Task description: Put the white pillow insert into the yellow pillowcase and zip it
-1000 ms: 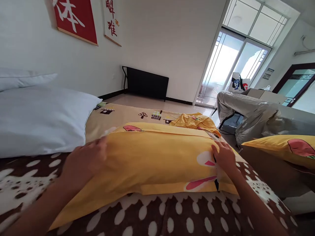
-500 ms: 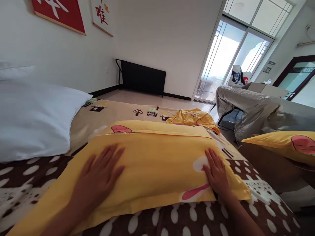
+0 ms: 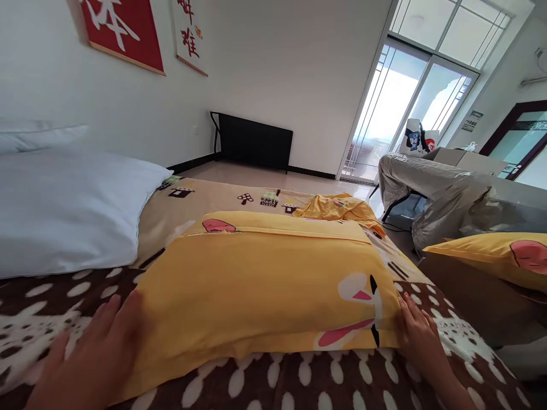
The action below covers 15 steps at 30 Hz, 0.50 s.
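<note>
A plump yellow pillow [image 3: 265,285] lies across the bed, its long flap seam at the far side and a printed pink-and-white figure at its right end. At its left edge is my left hand [image 3: 96,347], slightly blurred, with the fingers apart and nothing gripped. My right hand [image 3: 421,333] rests against the right edge, fingers loosely spread and touching the cloth. Beneath the pillow is a brown blanket [image 3: 303,378] with white spots.
White pillows [image 3: 72,210] lie at the left. Crumpled yellow cloth [image 3: 337,208] is on the bed's far side. Another yellow pillow [image 3: 499,253] sits at the right, near plastic-covered furniture [image 3: 453,182]. A black folded frame [image 3: 254,142] leans on the wall.
Both hands have moved outward from the pillow's top to its left and right edges. The printed figure at the right end is now more visible. The view has shifted slightly.
</note>
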Each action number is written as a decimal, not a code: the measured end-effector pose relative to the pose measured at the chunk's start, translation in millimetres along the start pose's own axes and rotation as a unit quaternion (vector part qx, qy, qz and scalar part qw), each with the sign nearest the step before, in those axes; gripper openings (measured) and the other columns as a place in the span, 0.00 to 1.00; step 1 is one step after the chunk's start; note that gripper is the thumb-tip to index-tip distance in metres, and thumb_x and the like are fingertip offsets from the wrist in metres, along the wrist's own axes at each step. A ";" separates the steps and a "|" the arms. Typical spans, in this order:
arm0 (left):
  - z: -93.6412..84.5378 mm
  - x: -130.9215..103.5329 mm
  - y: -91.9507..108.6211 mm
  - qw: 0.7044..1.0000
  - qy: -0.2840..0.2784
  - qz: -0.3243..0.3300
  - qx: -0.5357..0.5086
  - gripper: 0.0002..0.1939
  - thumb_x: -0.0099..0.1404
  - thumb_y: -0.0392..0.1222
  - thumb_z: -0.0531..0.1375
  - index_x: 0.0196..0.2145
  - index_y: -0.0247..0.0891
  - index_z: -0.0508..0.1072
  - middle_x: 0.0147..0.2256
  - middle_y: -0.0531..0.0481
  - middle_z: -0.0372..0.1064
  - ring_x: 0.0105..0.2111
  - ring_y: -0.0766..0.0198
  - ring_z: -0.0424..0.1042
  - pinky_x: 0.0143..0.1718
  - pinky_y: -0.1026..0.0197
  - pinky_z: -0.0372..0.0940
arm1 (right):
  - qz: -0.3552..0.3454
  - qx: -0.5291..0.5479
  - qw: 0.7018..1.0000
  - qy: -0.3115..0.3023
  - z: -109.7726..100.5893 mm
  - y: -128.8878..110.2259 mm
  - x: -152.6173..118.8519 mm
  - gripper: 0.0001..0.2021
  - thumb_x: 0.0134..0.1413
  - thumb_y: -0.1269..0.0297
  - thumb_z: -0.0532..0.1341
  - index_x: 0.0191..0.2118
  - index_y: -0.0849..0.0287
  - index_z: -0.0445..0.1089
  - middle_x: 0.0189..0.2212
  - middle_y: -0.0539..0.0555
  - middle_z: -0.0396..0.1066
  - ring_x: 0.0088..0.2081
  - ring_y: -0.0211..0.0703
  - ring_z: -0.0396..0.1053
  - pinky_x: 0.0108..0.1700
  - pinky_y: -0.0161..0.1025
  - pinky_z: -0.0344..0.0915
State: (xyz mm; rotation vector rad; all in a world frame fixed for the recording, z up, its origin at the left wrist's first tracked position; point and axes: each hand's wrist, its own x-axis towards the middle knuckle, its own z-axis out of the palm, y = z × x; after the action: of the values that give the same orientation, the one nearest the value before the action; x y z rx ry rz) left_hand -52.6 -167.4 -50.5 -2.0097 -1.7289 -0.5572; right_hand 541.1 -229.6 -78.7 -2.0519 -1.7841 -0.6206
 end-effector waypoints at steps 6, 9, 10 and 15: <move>-49.2 54.9 140.1 0.959 0.060 0.261 -0.092 0.42 0.62 0.47 0.52 0.66 0.33 0.35 0.64 0.43 0.47 0.63 0.55 0.50 0.61 0.53 0.50 | -0.253 0.086 0.963 0.036 -69.4 -134.0 43.7 0.35 0.58 0.59 0.53 0.67 0.63 0.39 0.65 0.61 0.45 0.65 0.51 0.46 0.61 0.49 0.52; -41.3 75.1 191.4 0.947 0.034 0.307 -0.084 0.45 0.58 0.58 0.54 0.65 0.28 0.46 0.64 0.37 0.46 0.64 0.48 0.46 0.60 0.45 0.50 | -0.326 0.080 0.942 0.009 -70.8 -195.6 60.0 0.42 0.52 0.60 0.57 0.67 0.69 0.34 0.66 0.62 0.40 0.66 0.53 0.40 0.63 0.49 0.49; -35.9 78.7 199.6 0.949 0.029 0.303 -0.076 0.44 0.58 0.58 0.53 0.64 0.27 0.48 0.64 0.37 0.45 0.64 0.47 0.46 0.60 0.43 0.49 | -0.329 0.075 0.941 0.011 -66.1 -206.6 63.5 0.43 0.52 0.62 0.57 0.67 0.70 0.33 0.66 0.63 0.39 0.66 0.53 0.40 0.63 0.49 0.48; -15.8 77.6 185.3 0.959 0.052 0.274 -0.047 0.38 0.58 0.40 0.54 0.65 0.41 0.48 0.65 0.45 0.43 0.64 0.51 0.46 0.62 0.41 0.42 | -0.326 0.048 0.944 0.035 -40.1 -194.0 67.7 0.41 0.52 0.65 0.54 0.67 0.68 0.34 0.66 0.59 0.40 0.66 0.52 0.41 0.64 0.51 0.43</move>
State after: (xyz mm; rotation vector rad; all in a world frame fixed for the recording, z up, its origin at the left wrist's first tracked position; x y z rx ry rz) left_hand 141.4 -137.1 -5.3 -2.3459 -1.0257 -0.5447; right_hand 352.8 -166.2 -12.7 -1.3266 -2.3959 -0.7445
